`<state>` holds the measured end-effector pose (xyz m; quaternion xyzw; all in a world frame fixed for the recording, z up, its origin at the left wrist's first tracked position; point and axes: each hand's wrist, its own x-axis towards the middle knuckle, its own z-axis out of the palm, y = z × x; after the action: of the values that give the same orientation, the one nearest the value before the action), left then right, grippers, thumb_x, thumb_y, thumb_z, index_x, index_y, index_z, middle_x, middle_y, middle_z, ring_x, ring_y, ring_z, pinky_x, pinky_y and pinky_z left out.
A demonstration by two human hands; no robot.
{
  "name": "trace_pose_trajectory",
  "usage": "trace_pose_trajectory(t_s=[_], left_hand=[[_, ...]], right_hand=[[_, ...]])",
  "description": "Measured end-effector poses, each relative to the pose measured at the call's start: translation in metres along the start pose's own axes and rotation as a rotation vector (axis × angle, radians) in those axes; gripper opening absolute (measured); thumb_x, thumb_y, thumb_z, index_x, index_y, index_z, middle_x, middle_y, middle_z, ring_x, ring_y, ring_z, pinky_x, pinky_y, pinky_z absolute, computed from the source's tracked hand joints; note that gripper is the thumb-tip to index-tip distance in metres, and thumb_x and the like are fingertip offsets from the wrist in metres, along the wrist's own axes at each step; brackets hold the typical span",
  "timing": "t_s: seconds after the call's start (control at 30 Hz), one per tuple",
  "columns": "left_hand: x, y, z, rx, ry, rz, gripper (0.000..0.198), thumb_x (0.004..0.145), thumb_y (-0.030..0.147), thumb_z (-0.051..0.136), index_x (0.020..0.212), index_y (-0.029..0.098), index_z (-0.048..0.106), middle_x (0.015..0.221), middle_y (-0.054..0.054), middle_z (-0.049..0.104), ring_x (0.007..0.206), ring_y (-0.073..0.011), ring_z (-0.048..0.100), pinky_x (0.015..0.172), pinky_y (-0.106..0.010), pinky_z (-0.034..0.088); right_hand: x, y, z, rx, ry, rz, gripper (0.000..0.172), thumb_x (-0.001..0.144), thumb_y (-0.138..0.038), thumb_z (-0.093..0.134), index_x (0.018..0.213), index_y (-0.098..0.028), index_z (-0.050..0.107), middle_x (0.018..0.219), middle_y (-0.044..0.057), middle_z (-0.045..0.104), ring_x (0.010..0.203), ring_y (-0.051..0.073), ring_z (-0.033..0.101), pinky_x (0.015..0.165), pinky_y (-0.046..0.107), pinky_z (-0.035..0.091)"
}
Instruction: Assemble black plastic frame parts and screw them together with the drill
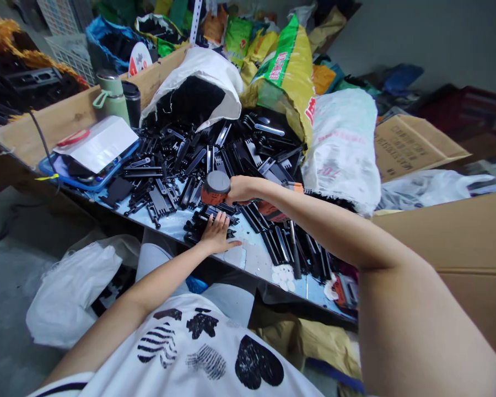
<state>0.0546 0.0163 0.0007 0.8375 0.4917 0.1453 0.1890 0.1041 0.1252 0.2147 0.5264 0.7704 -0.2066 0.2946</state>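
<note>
My right hand (242, 190) is wrapped round the handle of an orange and black power drill (215, 188), held above the bench. The drill's lower end shows beyond my wrist, and its tip is hidden. Below and a little left of it, my left hand (217, 234) rests with spread fingers on a small stack of black parts (194, 227) near the bench's front edge. Many loose black plastic and metal parts (161, 198) lie around both hands. Long black strips (279, 242) lie in a row to the right.
Open sacks, one white (215, 69) and one yellow-green (287, 71), spill black parts at the back. A full white sack (342, 149) stands right. A blue tray (93, 184), a green flask (112, 94) and a wooden board (74, 113) are left. Cardboard (458, 237) stands at the far right.
</note>
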Motion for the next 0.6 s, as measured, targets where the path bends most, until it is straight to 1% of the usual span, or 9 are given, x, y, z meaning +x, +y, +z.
trace_pose_trajectory(t_s=[0.13, 0.27, 0.33, 0.4, 0.47, 0.53, 0.6], left_hand=[[-0.002, 0.001, -0.001, 0.018, 0.089, 0.013, 0.098, 0.077, 0.079, 0.032, 0.139, 0.004, 0.036, 0.149, -0.023, 0.029, 0.141, -0.0333, 0.019, 0.114, -0.050, 0.011], [-0.004, 0.002, -0.001, 0.020, 0.126, 0.006, 0.097, 0.077, 0.078, 0.036, 0.138, 0.003, 0.039, 0.146, -0.023, 0.034, 0.136, -0.0350, 0.028, 0.112, -0.050, 0.018], [-0.005, 0.002, -0.002, 0.019, 0.131, 0.006, 0.097, 0.077, 0.079, 0.037, 0.138, 0.004, 0.039, 0.143, -0.023, 0.038, 0.133, -0.0355, 0.032, 0.110, -0.050, 0.021], [-0.005, 0.003, -0.002, 0.017, 0.119, 0.001, 0.096, 0.077, 0.078, 0.036, 0.138, 0.005, 0.039, 0.142, -0.023, 0.039, 0.132, -0.0352, 0.034, 0.110, -0.049, 0.021], [-0.005, 0.003, -0.004, 0.005, 0.080, -0.019, 0.096, 0.078, 0.078, 0.034, 0.139, 0.005, 0.037, 0.142, -0.022, 0.040, 0.132, -0.0347, 0.034, 0.110, -0.049, 0.020], [-0.003, 0.002, -0.005, -0.015, 0.025, -0.037, 0.097, 0.077, 0.080, 0.032, 0.141, 0.006, 0.035, 0.142, -0.021, 0.040, 0.133, -0.0344, 0.032, 0.110, -0.049, 0.020], [-0.002, 0.001, -0.006, -0.031, -0.010, -0.038, 0.100, 0.076, 0.081, 0.030, 0.143, 0.006, 0.031, 0.144, -0.021, 0.038, 0.135, -0.0341, 0.029, 0.110, -0.048, 0.021]], right_hand=[[-0.017, -0.007, 0.006, -0.027, -0.002, 0.005, 0.023, 0.064, -0.029, 0.063, 0.076, -0.011, 0.069, 0.062, 0.005, 0.062, 0.055, 0.016, 0.058, 0.051, 0.024, 0.041], [-0.018, -0.020, 0.016, -0.033, -0.083, -0.043, 0.025, 0.062, -0.028, 0.062, 0.077, -0.010, 0.069, 0.063, 0.006, 0.063, 0.055, 0.015, 0.057, 0.050, 0.024, 0.041], [-0.018, -0.025, 0.020, -0.047, -0.104, -0.051, 0.025, 0.062, -0.027, 0.061, 0.078, -0.009, 0.070, 0.064, 0.006, 0.064, 0.055, 0.016, 0.057, 0.050, 0.024, 0.041], [-0.022, -0.029, 0.022, -0.046, -0.099, -0.049, 0.025, 0.063, -0.027, 0.060, 0.079, -0.009, 0.070, 0.066, 0.007, 0.064, 0.055, 0.015, 0.057, 0.051, 0.024, 0.041], [-0.030, -0.032, 0.021, -0.059, -0.065, -0.052, 0.025, 0.064, -0.029, 0.060, 0.078, -0.010, 0.070, 0.067, 0.007, 0.065, 0.056, 0.016, 0.058, 0.051, 0.024, 0.041], [-0.039, -0.035, 0.018, -0.081, -0.033, -0.062, 0.025, 0.063, -0.030, 0.061, 0.077, -0.011, 0.069, 0.066, 0.006, 0.064, 0.056, 0.016, 0.058, 0.051, 0.024, 0.041], [-0.044, -0.039, 0.015, -0.079, -0.028, -0.076, 0.025, 0.062, -0.030, 0.062, 0.078, -0.012, 0.069, 0.065, 0.005, 0.064, 0.056, 0.016, 0.058, 0.051, 0.024, 0.041]])
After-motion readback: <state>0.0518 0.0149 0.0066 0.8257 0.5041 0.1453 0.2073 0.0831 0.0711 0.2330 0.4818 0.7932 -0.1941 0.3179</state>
